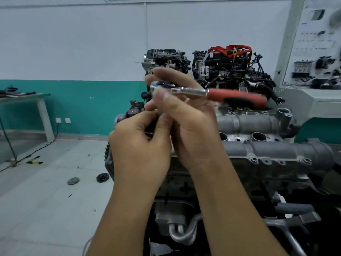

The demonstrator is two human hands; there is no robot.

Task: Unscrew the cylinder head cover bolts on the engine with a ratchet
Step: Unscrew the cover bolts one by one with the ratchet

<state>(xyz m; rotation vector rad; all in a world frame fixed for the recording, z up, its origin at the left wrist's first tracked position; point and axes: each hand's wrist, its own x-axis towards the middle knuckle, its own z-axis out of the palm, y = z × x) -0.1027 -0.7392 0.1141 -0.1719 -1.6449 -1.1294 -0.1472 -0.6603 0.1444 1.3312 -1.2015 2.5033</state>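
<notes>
I hold a ratchet [193, 91] with a chrome head and a red and black handle up in front of me, above the engine. My right hand [186, 115] pinches the ratchet's head between thumb and fingers, the handle pointing right. Just below the head, my left hand [140, 139] has its fingers curled around something small and dark, mostly hidden. The grey cylinder head cover [273, 150] lies below and to the right, with several bolts [253, 160] along its near edge.
Two more engines [228, 65] stand behind against the white and teal wall. A white training panel [313, 52] fills the right. A table [24, 100] is at the left. Round parts [102, 177] lie on the tiled floor.
</notes>
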